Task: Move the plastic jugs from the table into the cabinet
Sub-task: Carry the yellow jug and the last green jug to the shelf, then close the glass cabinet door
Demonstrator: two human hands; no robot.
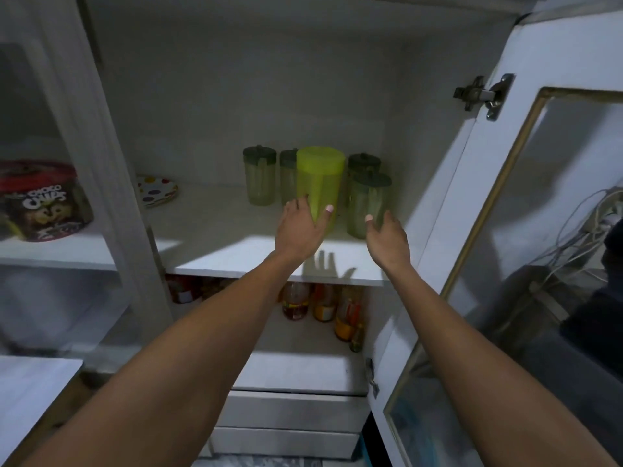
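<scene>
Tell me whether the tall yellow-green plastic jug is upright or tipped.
Upright: the tall yellow-green plastic jug stands on its base on the white cabinet shelf, lid on top.

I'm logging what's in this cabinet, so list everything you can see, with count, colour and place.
Jug: one, yellow-green, upper shelf, centre.
Lidded jars: four, clear with dark green lids, around the jug.
Plates: small stack, white with coloured dots, shelf's left.
Bottles: several, amber and orange, lower shelf.
Cereal tub: one, red lid, left compartment behind glass.
Door: one, white with glass pane, open at right.
Drawers: at least two, white, below.
Cables: white tangle, far right.
Left hand: open, against the jug.
Right hand: open, beside the nearest jar.
</scene>
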